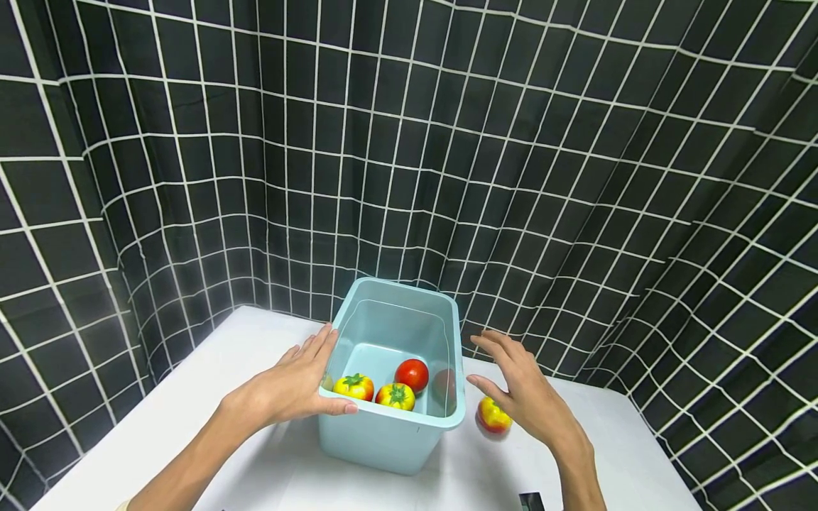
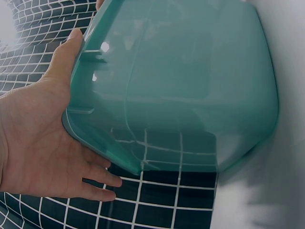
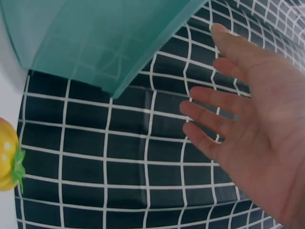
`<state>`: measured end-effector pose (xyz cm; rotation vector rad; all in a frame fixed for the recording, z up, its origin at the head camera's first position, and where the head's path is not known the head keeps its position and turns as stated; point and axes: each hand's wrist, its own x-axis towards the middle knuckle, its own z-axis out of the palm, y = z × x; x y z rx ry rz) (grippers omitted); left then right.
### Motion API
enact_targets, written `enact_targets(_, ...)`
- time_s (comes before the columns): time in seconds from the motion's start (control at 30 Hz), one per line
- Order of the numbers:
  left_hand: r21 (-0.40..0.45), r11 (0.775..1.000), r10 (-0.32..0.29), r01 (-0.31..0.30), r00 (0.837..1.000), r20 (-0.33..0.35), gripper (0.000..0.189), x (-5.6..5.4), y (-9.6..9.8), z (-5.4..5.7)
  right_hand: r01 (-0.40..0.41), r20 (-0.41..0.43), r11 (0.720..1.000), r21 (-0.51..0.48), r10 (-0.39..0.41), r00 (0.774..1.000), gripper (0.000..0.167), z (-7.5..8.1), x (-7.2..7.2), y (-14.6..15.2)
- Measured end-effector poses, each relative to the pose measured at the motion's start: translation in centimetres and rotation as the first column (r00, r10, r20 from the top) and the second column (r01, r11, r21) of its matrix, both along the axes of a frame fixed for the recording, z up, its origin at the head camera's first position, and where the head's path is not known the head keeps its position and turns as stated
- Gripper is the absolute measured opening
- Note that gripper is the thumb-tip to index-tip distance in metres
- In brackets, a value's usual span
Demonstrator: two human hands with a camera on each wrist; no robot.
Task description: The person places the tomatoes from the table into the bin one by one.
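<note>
A light blue plastic bin (image 1: 372,443) stands upright on the table. Inside, at its near end, lie two yellow-and-red fruits (image 1: 353,387) with green leafy tops and a round red fruit (image 1: 412,375). My left hand (image 1: 299,380) rests on the bin's near left corner, thumb along the front rim and straight fingers along the left side. In the left wrist view the palm (image 2: 43,136) lies against the rim. My right hand (image 1: 527,390) hovers right of the bin, fingers relaxed and spread, holding nothing. Partly behind its thumb, another yellow-and-red fruit (image 1: 494,415) sits on the table.
The white table (image 1: 255,341) runs back to a dark curtain (image 1: 409,142) with a white grid, which hangs behind and on both sides. A small black object (image 1: 531,501) lies at the front edge, near my right forearm.
</note>
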<state>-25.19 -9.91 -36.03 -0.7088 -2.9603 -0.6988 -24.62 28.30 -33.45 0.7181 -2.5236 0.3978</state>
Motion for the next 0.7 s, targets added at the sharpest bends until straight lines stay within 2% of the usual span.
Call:
enact_targets(0.17,0.003,1.0,0.0,0.0,1.0,-0.001,0.13,0.1,0.0,0.1,0.029,0.037,1.0,0.002,-0.029,0.999,0.065,0.1,-0.2,1.1)
enact_targets(0.33,0.002,1.0,-0.003,0.003,1.0,-0.004,0.13,0.0,0.0,0.1,0.07,0.134,0.998,0.008,-0.07,0.989,0.063,0.1,-0.4,2.2)
enact_targets(0.57,0.006,1.0,-0.005,0.005,1.0,-0.003,0.129,0.0,0.0,0.1,0.111,0.259,0.994,0.007,-0.109,0.96,0.067,-0.3,-0.8,4.2)
enact_targets(0.7,0.002,1.0,-0.003,0.003,1.0,-0.001,0.129,0.0,0.0,0.1,0.124,0.367,0.992,-0.009,-0.112,0.923,0.074,-0.9,-1.3,5.6)
